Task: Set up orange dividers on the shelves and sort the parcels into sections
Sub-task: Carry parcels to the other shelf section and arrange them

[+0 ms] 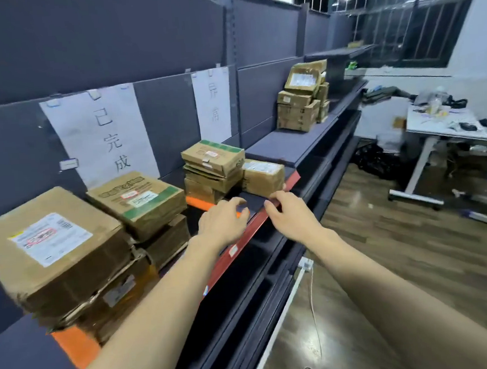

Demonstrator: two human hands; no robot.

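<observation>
Dark grey back panels [94, 44] rise behind the shelving on the left, and two white paper signs [104, 137] with handwritten characters hang on them. A barred window [397, 12], dark outside, fills the far right corner, with ceiling lights reflected in its glass. Below and beside it stands a white wall [475, 35]. A white table [441, 128], cluttered with small items, stands at the right on a wood-plank floor [402, 259]. A white cable [313, 310] trails over the floor near the shelf base.
</observation>
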